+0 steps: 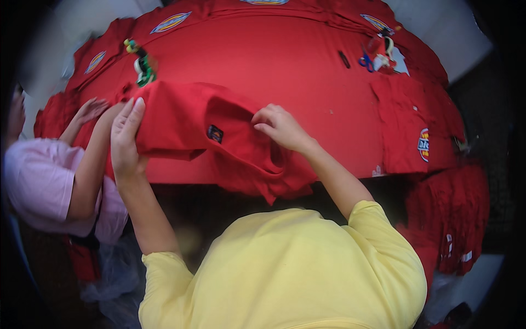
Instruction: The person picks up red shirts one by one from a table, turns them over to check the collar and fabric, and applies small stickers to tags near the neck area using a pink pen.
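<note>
A red T-shirt [178, 118] is spread between my two hands over the near edge of the red-covered table [307, 60]. Its neck opening gapes toward me, with a small dark label [215, 133] on the inside. My left hand [127, 134] is closed on the shirt's left part, thumb pointing up. At the collar's right side, my right hand [279, 126] has its fingers bent and pressed together on the rim of the opening. The shirt's lower folds hang past the table's edge.
A co-worker in a pink shirt [38, 181] reaches over the table at the left. A green tape dispenser [144, 71] and blue-handled scissors [366, 61] lie farther back. Folded red shirts [402, 126] rest at right, above a hanging red pile [452, 214].
</note>
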{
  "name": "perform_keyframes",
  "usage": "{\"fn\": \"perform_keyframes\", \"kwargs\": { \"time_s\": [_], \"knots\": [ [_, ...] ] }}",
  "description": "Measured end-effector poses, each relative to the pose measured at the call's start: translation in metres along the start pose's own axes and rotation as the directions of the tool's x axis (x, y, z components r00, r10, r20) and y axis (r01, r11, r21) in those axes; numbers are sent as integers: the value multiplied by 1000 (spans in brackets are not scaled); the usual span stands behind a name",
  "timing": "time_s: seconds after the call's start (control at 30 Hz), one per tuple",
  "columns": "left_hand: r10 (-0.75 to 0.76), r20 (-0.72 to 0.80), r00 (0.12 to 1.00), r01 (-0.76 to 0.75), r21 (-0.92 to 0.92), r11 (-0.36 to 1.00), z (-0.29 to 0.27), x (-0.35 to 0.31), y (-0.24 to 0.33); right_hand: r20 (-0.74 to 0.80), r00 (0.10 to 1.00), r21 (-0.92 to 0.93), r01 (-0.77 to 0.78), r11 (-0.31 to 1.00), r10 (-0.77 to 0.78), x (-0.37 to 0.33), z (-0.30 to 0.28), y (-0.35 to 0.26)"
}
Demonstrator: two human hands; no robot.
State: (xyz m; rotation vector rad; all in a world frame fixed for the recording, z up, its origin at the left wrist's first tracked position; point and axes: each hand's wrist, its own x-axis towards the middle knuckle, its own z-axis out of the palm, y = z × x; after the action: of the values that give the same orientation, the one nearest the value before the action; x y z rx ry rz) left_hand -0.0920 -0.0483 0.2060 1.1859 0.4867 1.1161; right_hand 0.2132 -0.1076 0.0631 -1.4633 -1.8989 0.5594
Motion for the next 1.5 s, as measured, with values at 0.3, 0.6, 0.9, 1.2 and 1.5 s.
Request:
{"fn": "perform_keyframes", "kwargs": {
  "time_s": [0.3,0.6,0.9,1.2,1.5],
  "knots": [
    [158,17,987,-155,-105,982,-69,-67,80,26,988,30,-156,987,155,5,52,-42],
    [23,11,1000,-26,349,937,-6,-71,104,259,872,570,207,795,-414,-19,-61,-170],
    [-366,448,816,-93,726,682,113,-88,11,706,685,593,-434,679,-179,-84,-61,-131],
    [19,352,936,-278,705,653,115,-179,-149,424,905,885,-418,206,14,-156,-55,-123],
    [169,279,945,-326,797,508,115,-177,-172,390,920,920,-391,11,46,-185,-53,-146]
  ]
}}
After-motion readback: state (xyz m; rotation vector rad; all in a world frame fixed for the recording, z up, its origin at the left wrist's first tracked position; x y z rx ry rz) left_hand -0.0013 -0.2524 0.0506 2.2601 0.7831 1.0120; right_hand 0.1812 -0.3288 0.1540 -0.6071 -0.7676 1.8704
